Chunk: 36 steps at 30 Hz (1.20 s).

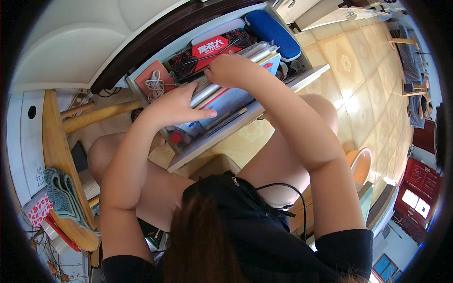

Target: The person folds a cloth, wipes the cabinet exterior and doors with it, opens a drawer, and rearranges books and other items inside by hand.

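Before me is a pulled-out drawer (198, 146) filled with things. My left hand (178, 108) lies at the left end of a stack of books and notebooks (226, 106) standing on edge, thumb on the near side and fingers on the far side. My right hand (228, 70) reaches over the stack's far side, its fingers curled; whether they hold anything is hidden. Beyond it lie a black and red box (208, 49) with a thin dark rod (201, 58) on top, and a blue zip case (274, 33). A coiled white cable (154, 85) rests on a pink box (143, 79) at the left.
A white headboard-like panel (70, 42) rises beyond the drawer. At the left stands a wooden stool (56, 141) with a folded grey-green cloth (65, 194) on it. An orange basin (361, 164) is on the tiled floor at the right. A red-capped bottle (176, 137) sits in the drawer's near left corner.
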{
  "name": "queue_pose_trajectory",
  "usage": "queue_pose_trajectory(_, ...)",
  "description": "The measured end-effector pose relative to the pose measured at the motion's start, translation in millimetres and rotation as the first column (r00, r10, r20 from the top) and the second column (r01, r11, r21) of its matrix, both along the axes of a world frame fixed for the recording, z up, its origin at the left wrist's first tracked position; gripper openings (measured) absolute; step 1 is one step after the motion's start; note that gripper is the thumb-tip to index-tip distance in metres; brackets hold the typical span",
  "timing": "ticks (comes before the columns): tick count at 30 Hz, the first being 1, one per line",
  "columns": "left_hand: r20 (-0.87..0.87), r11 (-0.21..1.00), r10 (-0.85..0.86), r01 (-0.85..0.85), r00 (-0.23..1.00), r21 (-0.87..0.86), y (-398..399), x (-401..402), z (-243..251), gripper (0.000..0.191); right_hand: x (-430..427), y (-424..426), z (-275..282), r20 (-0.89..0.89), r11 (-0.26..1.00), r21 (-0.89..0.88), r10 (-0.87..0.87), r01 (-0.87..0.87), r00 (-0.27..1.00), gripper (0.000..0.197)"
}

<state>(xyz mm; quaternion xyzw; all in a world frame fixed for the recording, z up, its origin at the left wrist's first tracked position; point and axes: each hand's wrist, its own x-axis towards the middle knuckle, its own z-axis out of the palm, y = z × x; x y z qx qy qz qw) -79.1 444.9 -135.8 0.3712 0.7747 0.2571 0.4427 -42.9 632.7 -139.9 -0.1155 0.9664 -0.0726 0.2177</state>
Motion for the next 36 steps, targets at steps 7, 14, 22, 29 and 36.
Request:
queue_pose_trajectory(7,-0.17,0.997,0.072,-0.075,0.983,-0.011,1,-12,-19,0.075,-1,6,-5,-0.272,0.981,-0.16,-0.149,0.108,0.951,0.032)
queue_pose_trajectory(14,-0.009,0.992,0.121,-0.121,0.993,0.027,-1,-38,-50,0.064,-1,22,10,-0.258,0.959,-0.219,-0.234,0.18,0.937,0.027)
queue_pose_trajectory(22,-0.008,0.99,0.116,-0.116,0.993,-0.081,16,-47,-38,0.059,3,39,22,-0.208,0.944,-0.131,-0.324,0.301,0.923,0.033)
queue_pose_trajectory(29,-0.154,0.986,0.107,-0.125,0.982,-0.107,33,-44,-39,0.067,7,40,30,-0.117,0.937,-0.099,-0.344,0.334,0.932,0.033)
queue_pose_trajectory(36,-0.106,0.993,0.109,-0.114,0.988,-0.036,47,-47,-42,0.063,12,45,33,-0.114,0.933,-0.101,-0.355,0.345,0.928,0.032)
